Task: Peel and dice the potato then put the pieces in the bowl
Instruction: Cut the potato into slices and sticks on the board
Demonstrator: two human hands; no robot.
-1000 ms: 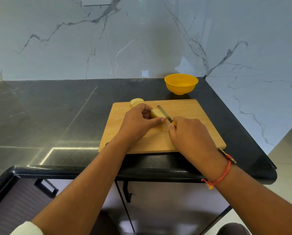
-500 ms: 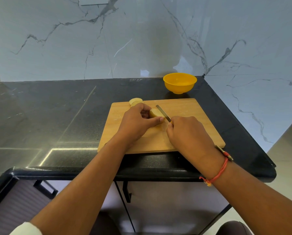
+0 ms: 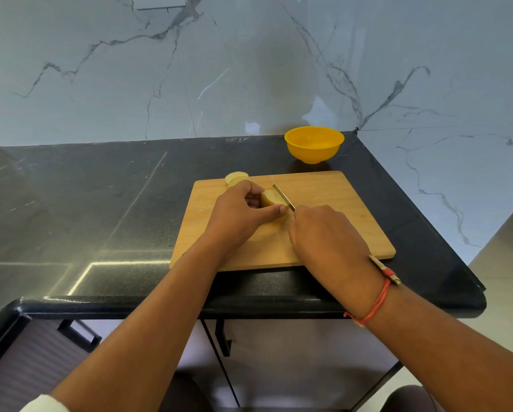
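On the far left runs the dark surface point(image 3: 94, 203), with a streak of reflected light across it. Next comes the board point(image 3: 338, 233), and at its far left corner sits a peeled potato half point(image 3: 236, 177), on the edge or just past it; I cannot tell which. The left grip point(image 3: 237, 217) is curled over the other potato piece point(image 3: 267, 199) near the board's middle, fingers point(image 3: 250, 200) bent on top and thumb point(image 3: 274, 210) stretched along the near side, pinning it down. Just right of it the knife point(image 3: 283, 197) lays its blade against the piece's right face, tip pointing away. The right grip point(image 3: 323, 236) is closed round the knife's handle, which it hides. Beyond the board's far edge stands the bowl point(image 3: 314, 144), with no pieces showing in it.

Dicing looks barely begun. The chief danger is the left thumb: its tip lies right beside the blade, so a stroke that skids on the rounded, probably slick piece could cut it. The piece is small, and uneven pressure might make it rock or shoot out from under the fingers. The half at the corner could roll onto the surface if the board is jolted, and the board itself may slide under a hard push.
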